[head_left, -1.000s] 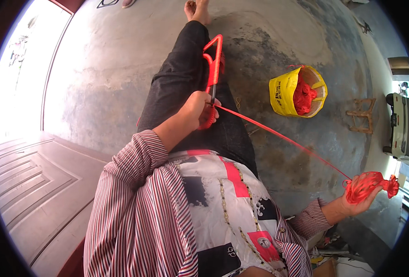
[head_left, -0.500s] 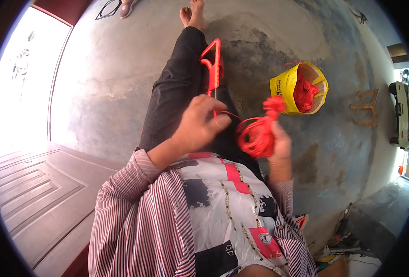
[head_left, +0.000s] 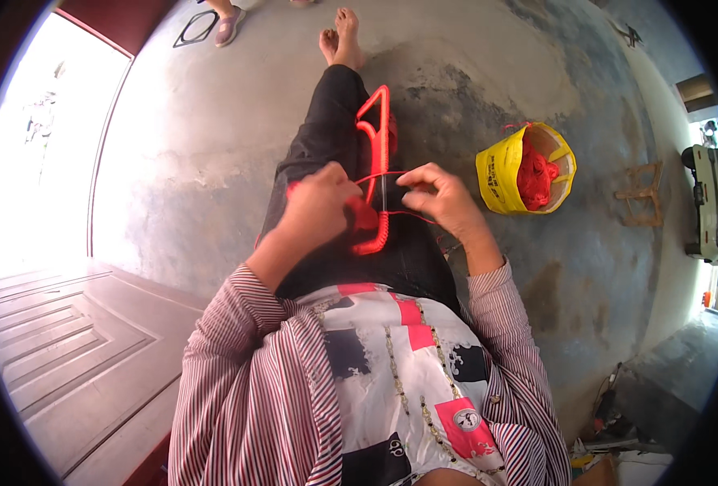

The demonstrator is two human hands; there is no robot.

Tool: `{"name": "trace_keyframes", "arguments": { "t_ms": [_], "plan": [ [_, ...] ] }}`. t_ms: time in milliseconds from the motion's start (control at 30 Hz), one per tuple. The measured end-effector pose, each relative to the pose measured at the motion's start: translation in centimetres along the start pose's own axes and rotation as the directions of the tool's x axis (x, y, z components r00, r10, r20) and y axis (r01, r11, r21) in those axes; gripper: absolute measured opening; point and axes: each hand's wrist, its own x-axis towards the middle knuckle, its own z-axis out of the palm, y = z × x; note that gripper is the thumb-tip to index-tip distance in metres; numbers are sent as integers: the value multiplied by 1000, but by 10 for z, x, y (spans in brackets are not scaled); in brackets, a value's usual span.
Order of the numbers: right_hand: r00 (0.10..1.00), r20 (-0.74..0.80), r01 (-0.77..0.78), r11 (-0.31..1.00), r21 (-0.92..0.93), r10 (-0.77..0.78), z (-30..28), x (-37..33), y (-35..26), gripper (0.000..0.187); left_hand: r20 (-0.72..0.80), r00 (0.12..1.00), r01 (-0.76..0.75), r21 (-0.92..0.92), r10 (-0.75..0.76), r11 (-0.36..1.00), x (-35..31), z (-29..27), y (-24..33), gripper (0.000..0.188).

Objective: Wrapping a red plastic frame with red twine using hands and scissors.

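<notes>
I sit on the floor with my legs stretched out, and a red cord-wrapped frame (head_left: 379, 138) rests on my lap. My left hand (head_left: 318, 206) grips the near end of that frame. Close beside it, my right hand (head_left: 440, 198) pinches a thin red cord (head_left: 383, 176) that runs across the frame between both hands. A dark thin rod (head_left: 384, 193) shows between the hands.
A yellow bag (head_left: 509, 174) with red cord inside stands on the concrete floor (head_left: 213, 146) to my right. A small wooden stand (head_left: 641, 194) and a machine (head_left: 711, 202) lie farther right. A wooden door panel (head_left: 59, 340) lies at lower left. Another person's sandalled foot (head_left: 228, 23) is at the top.
My right hand, stretched far right with a bundle of red cord a second ago, has come in to the frame and now pinches the cord beside my left hand.
</notes>
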Motion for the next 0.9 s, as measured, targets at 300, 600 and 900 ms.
{"name": "trace_keyframes", "arguments": {
  "t_ms": [300,600,900],
  "plan": [
    [957,-39,256,898,-357,-288,9,-9,23,26,-277,945,38,-438,-175,898,16,58,-4,23],
    [968,-195,143,987,-74,-155,-5,-29,9,21,-166,877,261,-624,-452,736,22,85,4,45],
    [875,-414,482,388,786,-250,-114,-108,-32,30,345,876,406,-904,-337,132,21,91,5,44]
  ]
}}
